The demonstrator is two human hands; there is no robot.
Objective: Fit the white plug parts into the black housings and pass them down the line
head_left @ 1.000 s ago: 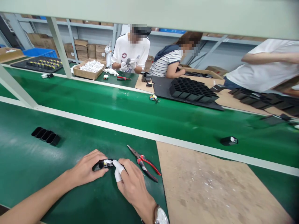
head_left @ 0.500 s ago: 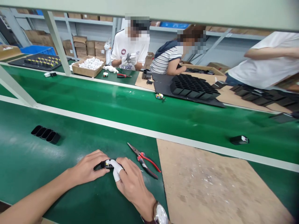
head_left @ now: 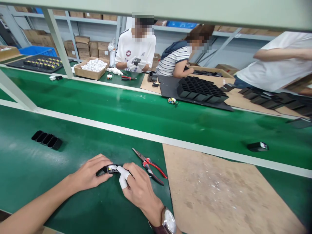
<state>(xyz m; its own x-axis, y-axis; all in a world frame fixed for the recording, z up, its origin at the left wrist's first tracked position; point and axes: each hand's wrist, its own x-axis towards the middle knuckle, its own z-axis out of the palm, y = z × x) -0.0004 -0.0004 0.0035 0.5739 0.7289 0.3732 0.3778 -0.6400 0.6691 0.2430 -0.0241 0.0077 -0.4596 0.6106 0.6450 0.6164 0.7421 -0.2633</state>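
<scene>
Two hands, left and right, pinch a black case between them, fingers curled, circuit board inside. Beyond the grip, a carton holds white pieces.

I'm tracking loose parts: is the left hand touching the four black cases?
Apart: the head view shows green tabletop between the left hand and the cases.

On desk: pliers, just left of cardboard sheet; row of cases, well left of pliers; cardboard sheet, reaching far edge.
</scene>
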